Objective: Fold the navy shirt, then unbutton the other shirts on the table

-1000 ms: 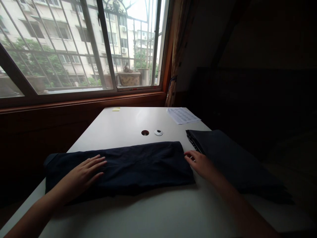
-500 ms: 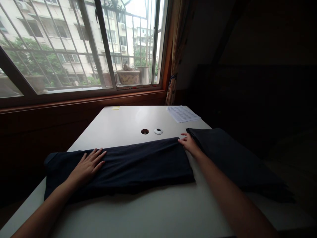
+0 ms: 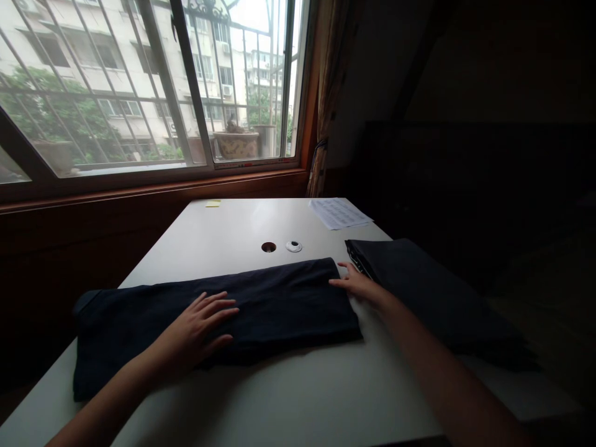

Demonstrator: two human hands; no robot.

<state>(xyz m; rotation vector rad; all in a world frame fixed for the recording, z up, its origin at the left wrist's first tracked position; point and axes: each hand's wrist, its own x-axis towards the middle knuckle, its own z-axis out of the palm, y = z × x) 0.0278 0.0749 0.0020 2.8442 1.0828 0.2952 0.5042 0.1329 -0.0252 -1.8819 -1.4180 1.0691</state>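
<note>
A long, folded piece of dark navy cloth (image 3: 279,304), possibly a garment, lies across the white table in front of me. My left hand (image 3: 200,329) is over its middle, fingers spread, palm down; whether it presses on the cloth or hovers just above I cannot tell. At the cloth's right end is my right hand (image 3: 358,285), thumb and index finger apart, a fingertip at the edge and nothing gripped. Right of that hand lies a stack of dark folded cloth (image 3: 419,285) with layered edges, partly hidden behind my right forearm.
The white table (image 3: 223,242) has a round hole (image 3: 269,247) and a white round cap (image 3: 293,246) beside it. Printed sheets (image 3: 339,214) lie at the far right corner, a yellow note (image 3: 213,203) at the far left. A barred window (image 3: 139,93) stands behind.
My left hand has slid right and nearer to me, from the cloth's left part to its middle. My right hand has dropped slightly from the far corner down the right edge, fingers spreading.
</note>
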